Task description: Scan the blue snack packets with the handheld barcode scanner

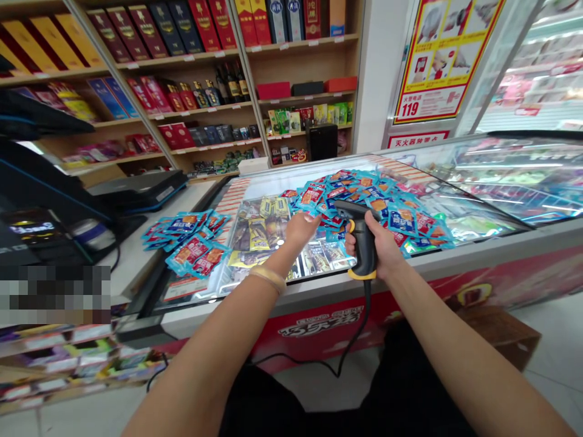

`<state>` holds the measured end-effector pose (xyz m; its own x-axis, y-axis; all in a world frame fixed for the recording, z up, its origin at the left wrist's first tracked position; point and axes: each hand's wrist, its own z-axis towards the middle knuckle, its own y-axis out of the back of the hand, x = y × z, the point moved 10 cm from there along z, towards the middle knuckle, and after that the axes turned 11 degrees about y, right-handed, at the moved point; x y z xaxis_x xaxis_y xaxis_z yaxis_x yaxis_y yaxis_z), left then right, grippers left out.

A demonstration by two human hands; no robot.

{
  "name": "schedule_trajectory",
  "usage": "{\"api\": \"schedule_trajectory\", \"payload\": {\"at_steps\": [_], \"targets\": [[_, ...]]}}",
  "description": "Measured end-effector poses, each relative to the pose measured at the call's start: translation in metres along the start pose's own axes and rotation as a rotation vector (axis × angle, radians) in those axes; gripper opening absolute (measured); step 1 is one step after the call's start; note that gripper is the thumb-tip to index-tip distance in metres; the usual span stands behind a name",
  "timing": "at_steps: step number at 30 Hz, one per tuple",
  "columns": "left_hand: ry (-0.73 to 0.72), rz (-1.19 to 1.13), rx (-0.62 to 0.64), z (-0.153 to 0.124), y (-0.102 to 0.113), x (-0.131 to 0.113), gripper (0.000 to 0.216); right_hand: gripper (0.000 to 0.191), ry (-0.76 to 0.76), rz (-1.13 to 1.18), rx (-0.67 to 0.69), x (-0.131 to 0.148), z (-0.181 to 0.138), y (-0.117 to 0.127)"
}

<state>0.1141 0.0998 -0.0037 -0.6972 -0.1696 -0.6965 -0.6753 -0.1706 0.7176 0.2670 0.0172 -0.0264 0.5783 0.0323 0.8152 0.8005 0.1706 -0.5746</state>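
Observation:
My right hand [385,246] is wrapped round the handle of a black and yellow barcode scanner [364,246], held upright over the front edge of a glass-topped freezer [218,290]. Its cable hangs down from the handle. My left hand [301,229], with a yellowish bangle on the wrist, is at the near left edge of a large heap of blue and red snack packets [403,221]. Its fingers are drawn together and partly hidden, so what they hold cannot be made out. A smaller pile of similar packets [194,249] lies at the left end of the freezer.
Under the glass lie yellow-wrapped ice creams [259,233]. On the left, a counter [136,258] carries a scale [136,188] and a dark checkout machine [40,194]. Shelves [191,60] of boxes and bottles stand behind. A brown box [498,334] sits on the floor at right.

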Motion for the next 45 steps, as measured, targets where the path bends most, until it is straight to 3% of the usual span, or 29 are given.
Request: {"api": "schedule_trajectory", "payload": {"at_steps": [4, 7, 11, 14, 20, 24, 26, 30, 39, 41, 45], "targets": [[-0.013, -0.064, 0.014, 0.002, -0.001, 0.004, 0.024, 0.048, -0.005, -0.005, -0.005, -0.001, 0.000, 0.000], [-0.032, -0.083, -0.044, -0.002, 0.003, 0.002, 0.024, 0.046, -0.013, 0.011, -0.022, -0.001, 0.000, -0.001], [-0.202, -0.094, -0.157, -0.011, 0.008, -0.024, 0.047, 0.046, 0.006, 0.038, -0.021, 0.001, 0.000, -0.002], [-0.358, -0.063, -0.160, -0.015, 0.003, -0.050, 0.062, 0.044, 0.031, 0.076, -0.027, 0.003, 0.001, 0.000], [-0.606, 0.218, -0.006, -0.010, -0.021, -0.098, 0.089, 0.044, 0.070, 0.132, -0.082, 0.006, -0.001, 0.004], [-0.717, 0.325, 0.181, -0.009, -0.045, -0.108, 0.070, 0.046, 0.078, 0.161, -0.090, 0.007, -0.001, 0.005], [-0.769, 0.293, 0.216, -0.012, -0.049, -0.107, 0.060, 0.045, 0.084, 0.185, -0.082, 0.008, -0.001, 0.004], [-0.816, 0.180, 0.120, -0.020, -0.036, -0.094, 0.048, 0.044, 0.095, 0.205, -0.043, 0.009, -0.002, 0.000], [-0.743, 0.027, 0.066, -0.040, 0.001, -0.043, 0.038, 0.044, 0.157, 0.187, 0.001, 0.011, -0.002, -0.001], [-0.679, -0.051, 0.008, -0.037, 0.012, -0.035, 0.034, 0.044, 0.156, 0.186, 0.006, 0.010, -0.001, 0.000], [-0.419, -0.295, -0.143, -0.020, 0.036, -0.009, 0.036, 0.045, 0.163, 0.168, 0.010, 0.011, -0.002, 0.000]]}}
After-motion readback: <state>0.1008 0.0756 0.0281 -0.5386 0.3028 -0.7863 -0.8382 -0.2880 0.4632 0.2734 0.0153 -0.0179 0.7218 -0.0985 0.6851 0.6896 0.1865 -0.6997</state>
